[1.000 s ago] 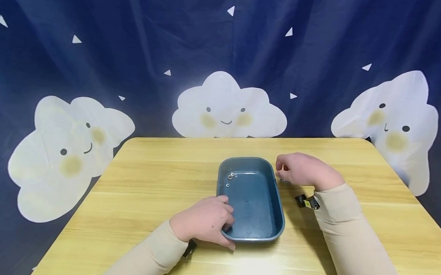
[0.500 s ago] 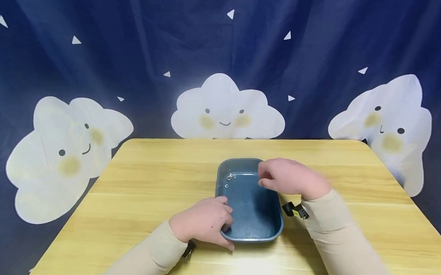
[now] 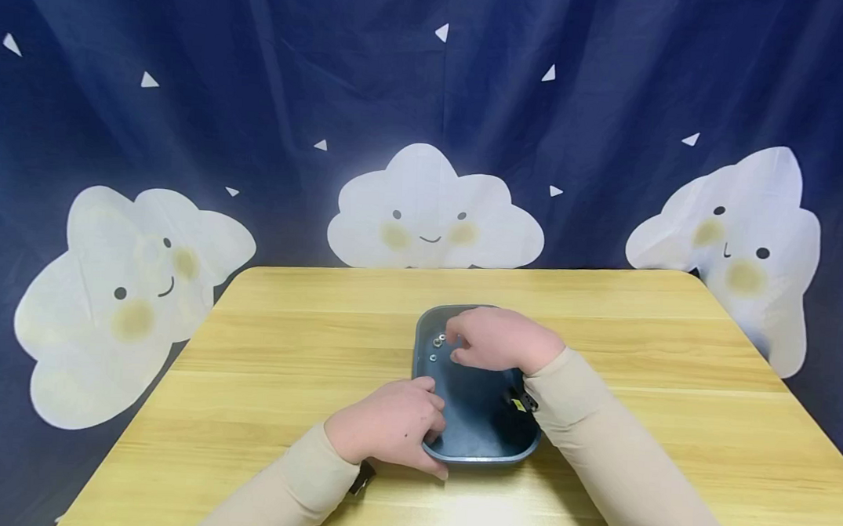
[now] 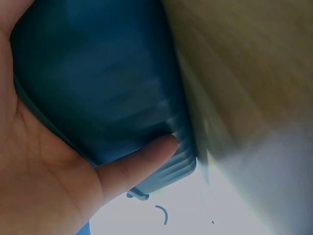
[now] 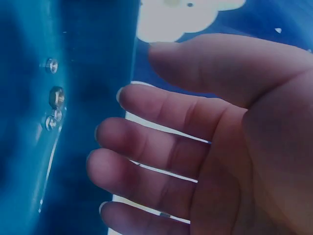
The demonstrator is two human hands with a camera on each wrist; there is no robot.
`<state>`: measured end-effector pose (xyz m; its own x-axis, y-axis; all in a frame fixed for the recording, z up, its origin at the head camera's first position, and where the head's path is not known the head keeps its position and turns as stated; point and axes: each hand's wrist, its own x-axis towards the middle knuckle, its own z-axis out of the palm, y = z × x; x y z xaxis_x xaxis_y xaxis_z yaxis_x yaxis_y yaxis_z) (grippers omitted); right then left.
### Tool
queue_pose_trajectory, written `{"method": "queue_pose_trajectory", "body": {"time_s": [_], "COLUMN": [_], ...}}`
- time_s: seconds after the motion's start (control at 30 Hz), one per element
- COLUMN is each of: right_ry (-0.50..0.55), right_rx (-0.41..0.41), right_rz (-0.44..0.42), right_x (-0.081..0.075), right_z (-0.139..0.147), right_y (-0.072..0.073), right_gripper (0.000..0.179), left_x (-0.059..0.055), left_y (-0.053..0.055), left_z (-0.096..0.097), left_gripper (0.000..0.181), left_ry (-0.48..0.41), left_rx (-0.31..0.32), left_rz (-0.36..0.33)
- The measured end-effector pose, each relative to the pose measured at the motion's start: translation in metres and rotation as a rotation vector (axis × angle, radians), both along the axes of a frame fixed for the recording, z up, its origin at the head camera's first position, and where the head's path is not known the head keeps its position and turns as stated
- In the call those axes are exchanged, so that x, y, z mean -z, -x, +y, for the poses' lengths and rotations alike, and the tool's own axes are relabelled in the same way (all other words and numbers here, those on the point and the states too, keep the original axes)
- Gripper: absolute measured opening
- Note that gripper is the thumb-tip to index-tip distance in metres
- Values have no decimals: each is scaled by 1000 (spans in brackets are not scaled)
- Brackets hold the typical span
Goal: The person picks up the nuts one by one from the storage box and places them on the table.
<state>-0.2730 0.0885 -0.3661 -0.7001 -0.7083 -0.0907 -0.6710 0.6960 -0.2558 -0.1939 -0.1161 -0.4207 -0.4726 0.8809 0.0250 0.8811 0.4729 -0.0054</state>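
A dark blue plastic tray (image 3: pixel 483 459) rests on the table. My left hand (image 3: pixel 389 422) grips its near left corner, fingers over the rim and thumb along the outer wall; in the left wrist view the thumb (image 4: pixel 142 161) lies against that wall. Over the far part of the tray is my right hand (image 3: pixel 499 341), its fingertips close to several small metal nuts (image 3: pixel 437 342) by the left wall. The right wrist view shows this hand with fingers (image 5: pixel 161 147) apart and relaxed, holding nothing, and a larger brassy nut (image 5: pixel 57 97) among the small ones.
The light wooden table (image 3: pixel 306 321) extends around the tray on all sides. A dark blue curtain (image 3: pixel 274 76) with white clouds hangs behind it. My right sleeve (image 3: pixel 618 452) crosses the tray's right rim.
My right hand has moved left, from the table beside the tray's right wall to above the tray's inside near the nuts. The left hand and the tray have stayed in place.
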Motion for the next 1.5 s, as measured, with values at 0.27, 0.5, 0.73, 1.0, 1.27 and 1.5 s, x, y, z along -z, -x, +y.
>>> {"method": "queue_pose_trajectory", "body": {"time_s": [0.27, 0.5, 0.73, 1.0, 1.27, 1.5], "right_ry": [-45, -112, -108, -110, -99, -101], "right_rx": [-4, 19, 15, -1, -26, -19], "right_rz": [-10, -10, 1, 36, 33, -19], "right_x": [9, 27, 37, 44, 48, 49], "right_z": [-19, -26, -30, -31, -32, -33], "right_y": [6, 12, 14, 11, 13, 13], "right_gripper": [26, 25, 24, 20, 11, 15], "left_x": [1, 1, 2, 2, 2, 3], "left_y": [0, -1, 0, 0, 0, 0], "left_z": [1, 1, 1, 1, 1, 0], "left_gripper": [54, 54, 55, 55, 55, 55], "left_ry": [7, 12, 19, 6, 1, 1], "left_rx": [-10, -12, -17, -10, -11, -21], "left_rz": [0, -8, -3, 6, 9, 6]}}
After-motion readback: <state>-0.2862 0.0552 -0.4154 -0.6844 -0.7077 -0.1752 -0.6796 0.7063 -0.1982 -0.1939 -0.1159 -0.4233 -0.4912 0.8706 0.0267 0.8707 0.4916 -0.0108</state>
